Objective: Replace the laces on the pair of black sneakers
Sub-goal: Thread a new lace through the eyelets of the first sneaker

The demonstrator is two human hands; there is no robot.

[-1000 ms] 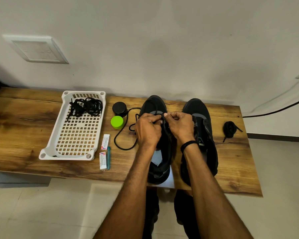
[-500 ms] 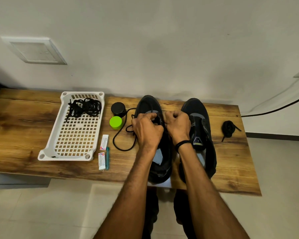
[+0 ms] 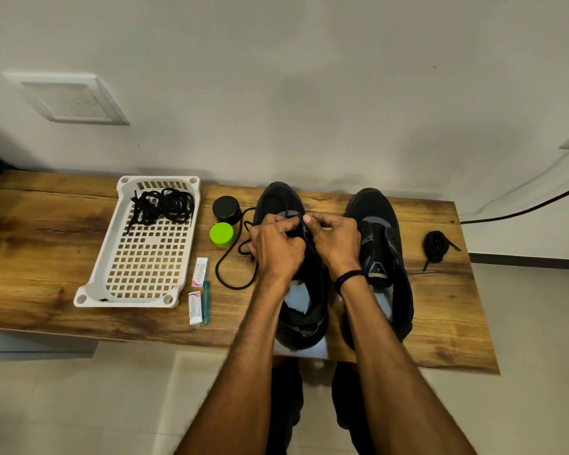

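Your left hand point(image 3: 276, 247) and right hand point(image 3: 335, 239) meet at frame centre over the front eyelets of the nearer black mesh sneaker point(image 3: 306, 326). Each pinches the thin black round lace point(image 3: 217, 269). The second black sneaker point(image 3: 372, 205), just right, appears unlaced.

Caution: the slack loop at centre left lies beside the green round cap point(image 3: 221, 234), so a hard pull may drag it. Uneven pulls may leave unequal ends.
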